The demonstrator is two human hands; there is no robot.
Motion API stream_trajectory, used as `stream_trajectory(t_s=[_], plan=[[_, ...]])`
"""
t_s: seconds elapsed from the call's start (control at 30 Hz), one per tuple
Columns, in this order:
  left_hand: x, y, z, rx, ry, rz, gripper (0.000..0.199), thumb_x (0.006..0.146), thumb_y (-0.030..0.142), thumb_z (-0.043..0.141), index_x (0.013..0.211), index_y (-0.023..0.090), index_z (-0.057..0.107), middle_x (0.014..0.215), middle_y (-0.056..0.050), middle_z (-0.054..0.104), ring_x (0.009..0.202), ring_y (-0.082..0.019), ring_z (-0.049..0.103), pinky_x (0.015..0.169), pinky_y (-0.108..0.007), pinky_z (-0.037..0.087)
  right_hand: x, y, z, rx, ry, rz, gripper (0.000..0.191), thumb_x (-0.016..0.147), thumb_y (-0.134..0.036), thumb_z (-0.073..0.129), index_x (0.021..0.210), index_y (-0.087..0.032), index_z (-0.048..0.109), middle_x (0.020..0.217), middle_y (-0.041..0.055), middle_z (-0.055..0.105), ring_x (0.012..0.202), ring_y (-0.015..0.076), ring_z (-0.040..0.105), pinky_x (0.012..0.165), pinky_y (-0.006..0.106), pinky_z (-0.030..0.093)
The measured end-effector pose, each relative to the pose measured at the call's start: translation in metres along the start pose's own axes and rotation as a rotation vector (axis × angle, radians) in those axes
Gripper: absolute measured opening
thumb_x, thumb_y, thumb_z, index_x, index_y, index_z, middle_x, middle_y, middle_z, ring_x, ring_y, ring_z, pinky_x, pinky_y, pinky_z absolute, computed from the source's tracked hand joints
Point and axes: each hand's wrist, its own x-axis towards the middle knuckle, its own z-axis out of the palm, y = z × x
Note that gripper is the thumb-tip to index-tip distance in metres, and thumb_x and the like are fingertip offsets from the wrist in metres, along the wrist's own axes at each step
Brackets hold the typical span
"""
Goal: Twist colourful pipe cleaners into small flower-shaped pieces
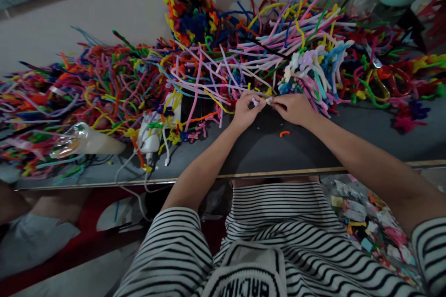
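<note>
My left hand is closed around a small pale lilac piece of pipe cleaner, pinched between thumb and fingers. Close beside it, my right hand pinches a small whitish piece. Whether the two pieces are joined cannot be made out. A short orange piece lies on the dark table just below my hands. Behind my right hand is a bunch of white, blue and lilac twisted pipe cleaners.
A long heap of coloured pipe cleaners spans the table. At left are a cup and a white charger with cables. Scissors lie at right. Another person's leg shows lower left.
</note>
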Motion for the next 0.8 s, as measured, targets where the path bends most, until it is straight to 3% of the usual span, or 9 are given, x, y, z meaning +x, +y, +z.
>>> stream_trajectory(t_s=[0.13,0.4,0.53,0.67,0.8], plan=[[0.001,0.0,-0.001,-0.13,-0.07,-0.033,0.038,0.086,0.061,0.077,0.079,0.023,0.075,0.088,-0.004,0.069,0.092,-0.019,0.065,0.093,-0.039,0.053,0.004,0.005,-0.007,0.047,-0.005,0.038,0.027,0.1,-0.021,0.057,0.111,-0.02,0.082,0.103,0.0061,0.083,0.096,0.0237,0.077,0.077,0.032,0.049],[0.001,0.0,-0.002,-0.094,-0.024,-0.078,0.041,0.086,0.062,0.076,0.079,0.022,0.074,0.092,-0.005,0.071,0.092,-0.02,0.067,0.093,-0.04,0.055,0.004,0.002,-0.01,0.016,0.04,0.082,0.028,0.103,-0.025,0.056,0.111,-0.021,0.082,0.104,0.006,0.084,0.094,0.0246,0.078,0.078,0.033,0.051],[0.0,0.014,-0.008,0.198,0.003,0.093,0.037,0.093,0.06,0.067,0.097,0.024,0.076,0.1,-0.007,0.077,0.11,-0.025,0.067,0.107,-0.047,0.051,0.001,0.001,-0.003,0.023,0.036,0.07,0.029,0.102,-0.027,0.056,0.112,-0.019,0.083,0.104,0.0067,0.084,0.091,0.0247,0.079,0.077,0.033,0.052],[-0.004,0.031,-0.011,0.558,0.093,0.232,0.051,0.09,0.055,0.072,0.131,0.026,0.068,0.142,-0.012,0.067,0.141,-0.034,0.053,0.122,-0.054,0.038,0.0,-0.008,0.0,-0.017,0.031,0.115,0.029,0.098,-0.027,0.058,0.109,-0.018,0.083,0.099,0.008,0.084,0.088,0.0266,0.08,0.072,0.034,0.053],[-0.007,0.033,-0.01,0.687,0.071,0.267,0.026,0.1,0.042,0.061,0.119,0.03,0.074,0.142,-0.009,0.068,0.142,-0.033,0.055,0.121,-0.055,0.037,0.001,-0.012,0.0,-0.019,0.011,0.127,0.027,0.099,-0.029,0.059,0.107,-0.019,0.083,0.1,0.0075,0.084,0.085,0.0253,0.079,0.071,0.034,0.053]])
